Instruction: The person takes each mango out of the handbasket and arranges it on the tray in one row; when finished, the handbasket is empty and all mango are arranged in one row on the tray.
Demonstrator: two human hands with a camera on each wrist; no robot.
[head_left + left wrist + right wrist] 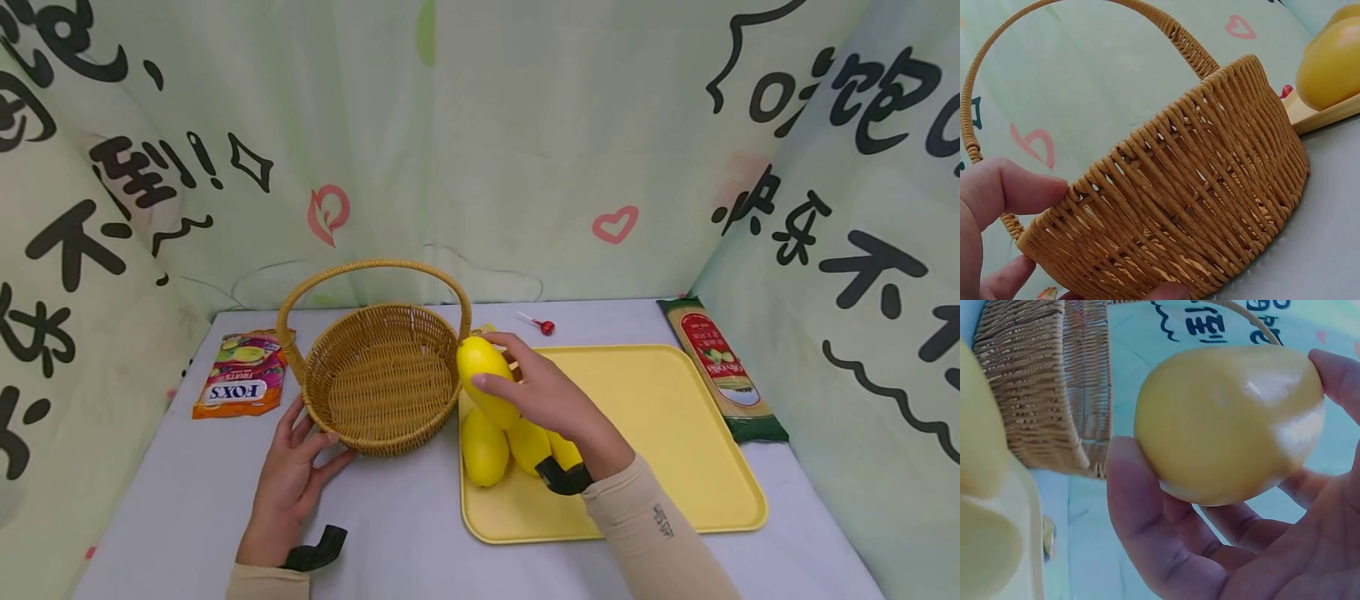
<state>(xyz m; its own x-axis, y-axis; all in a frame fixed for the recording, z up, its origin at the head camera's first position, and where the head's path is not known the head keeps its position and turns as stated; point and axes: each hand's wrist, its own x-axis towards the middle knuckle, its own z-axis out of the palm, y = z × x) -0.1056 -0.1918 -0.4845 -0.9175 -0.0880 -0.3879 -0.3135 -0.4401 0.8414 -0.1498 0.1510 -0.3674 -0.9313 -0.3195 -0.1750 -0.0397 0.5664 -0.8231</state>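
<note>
My right hand holds a yellow mango above the tray's left edge, close to the basket's right side. In the right wrist view the thumb and fingers curve round that smooth mango. An empty wicker basket with a tall arched handle stands left of the tray. My left hand grips its near left side; in the left wrist view a fingertip lies on the woven rim. Below the right hand, several more mangoes lie on the yellow tray, partly hidden by the hand and wrist.
A Fox's candy bag lies left of the basket. Behind the tray is a red lollipop. A green and red packet leans along the tray's right edge. Printed curtains enclose the table at the back and sides.
</note>
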